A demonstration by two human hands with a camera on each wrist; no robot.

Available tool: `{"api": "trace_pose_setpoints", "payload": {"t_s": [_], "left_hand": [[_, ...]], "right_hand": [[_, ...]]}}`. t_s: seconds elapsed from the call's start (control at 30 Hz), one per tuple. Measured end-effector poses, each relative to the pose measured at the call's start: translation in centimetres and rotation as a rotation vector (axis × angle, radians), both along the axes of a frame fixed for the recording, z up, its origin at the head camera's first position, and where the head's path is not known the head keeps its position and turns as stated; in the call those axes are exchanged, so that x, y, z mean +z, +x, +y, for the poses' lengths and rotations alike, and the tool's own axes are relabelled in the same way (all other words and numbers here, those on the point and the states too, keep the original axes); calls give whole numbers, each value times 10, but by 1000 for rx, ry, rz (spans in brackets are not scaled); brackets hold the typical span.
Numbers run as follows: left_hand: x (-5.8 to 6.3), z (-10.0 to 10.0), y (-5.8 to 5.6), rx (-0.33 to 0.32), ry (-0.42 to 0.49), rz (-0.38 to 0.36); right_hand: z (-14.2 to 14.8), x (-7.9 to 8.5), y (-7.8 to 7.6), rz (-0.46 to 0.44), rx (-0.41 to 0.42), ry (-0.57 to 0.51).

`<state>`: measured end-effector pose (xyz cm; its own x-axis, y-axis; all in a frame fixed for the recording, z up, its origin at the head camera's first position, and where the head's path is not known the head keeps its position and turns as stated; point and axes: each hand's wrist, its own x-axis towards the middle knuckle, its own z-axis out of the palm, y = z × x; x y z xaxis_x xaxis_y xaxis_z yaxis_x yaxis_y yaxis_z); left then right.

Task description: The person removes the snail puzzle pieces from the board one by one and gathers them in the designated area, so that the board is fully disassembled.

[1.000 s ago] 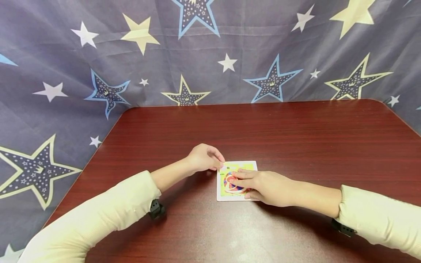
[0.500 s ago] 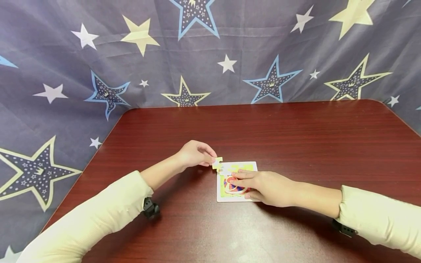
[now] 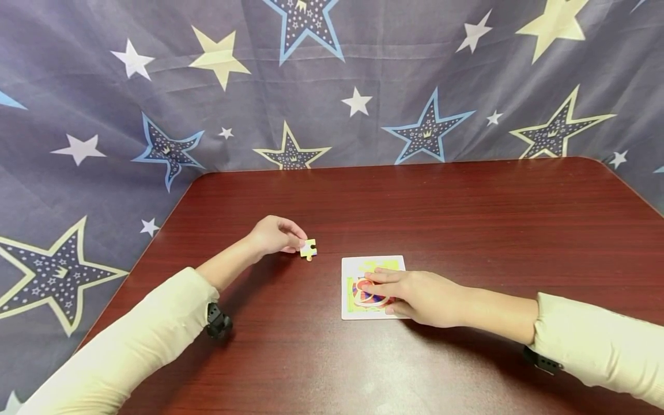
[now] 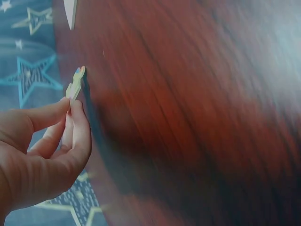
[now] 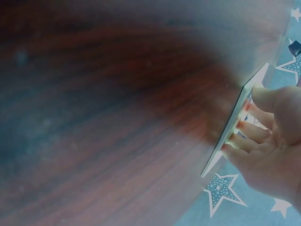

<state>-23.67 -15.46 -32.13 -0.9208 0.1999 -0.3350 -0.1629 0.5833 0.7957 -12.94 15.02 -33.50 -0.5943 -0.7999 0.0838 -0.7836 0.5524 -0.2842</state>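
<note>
Taken from the puzzle board (image 3: 358, 314), bare counter (image 3: 394, 213) gives passage at 12 o'clock up to the star-printed curtain (image 3: 321, 109), which walls off the far edge, and again at 6 o'clock. At 3 o'clock the right hand (image 3: 422, 297) and forearm (image 3: 498, 305) block the way. Toward 10 o'clock a gap separates board from puzzle piece (image 3: 308, 249) and left hand (image 3: 277, 235); the left sleeve (image 3: 145, 334) bars between 8 and 9 o'clock.

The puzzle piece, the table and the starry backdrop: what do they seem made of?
Puzzle piece: probably printed cardboard, thin with a coloured face; finish unclear. Table: wood or wood-look laminate, glossy, judging by grain and glare. Backdrop: likely matte printed fabric, as it hangs in creased folds.
</note>
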Motion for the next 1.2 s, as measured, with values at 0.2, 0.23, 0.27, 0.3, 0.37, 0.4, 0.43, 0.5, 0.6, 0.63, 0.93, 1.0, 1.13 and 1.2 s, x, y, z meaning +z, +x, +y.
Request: {"api": "trace_pose_setpoints", "payload": {"t_s": [0.2,0.23,0.27,0.3,0.37,0.4,0.43,0.5,0.6,0.63,0.93,1.0,1.13,1.2], "left_hand": [[0,-24,-10,-4,-29,-8],[0,-28,-12,-3,-34,-6],[0,-31,-14,-5,-40,-2],[0,-34,-16,-3,-46,2],[1,-41,-19,4,-62,17],[1,-43,-21,9,-71,26],[1,-46,-22,15,-79,34],[2,-50,-25,25,-95,49],[2,-54,-27,32,-123,72],[1,-54,-28,35,-136,80],[0,-50,-29,-10,-328,209],[0,-48,-28,-24,-358,231],[0,-47,-28,-38,-383,246],[1,-47,-28,-38,-395,250]], "right_hand": [[0,0,1,-12,-8,11],[0,0,1,-15,-10,12],[0,0,1,-17,-11,12],[0,0,1,-18,-12,12],[0,0,1,-15,-13,11],[0,0,1,-13,-12,10],[0,0,1,-11,-13,9],[0,-1,1,-9,-13,8],[0,-1,1,-7,-14,7],[0,-1,0,-6,-15,7],[1,0,0,-7,-21,13],[1,-1,0,-7,-27,15],[1,-1,1,0,-32,13],[2,-1,1,2,-31,9]]}}
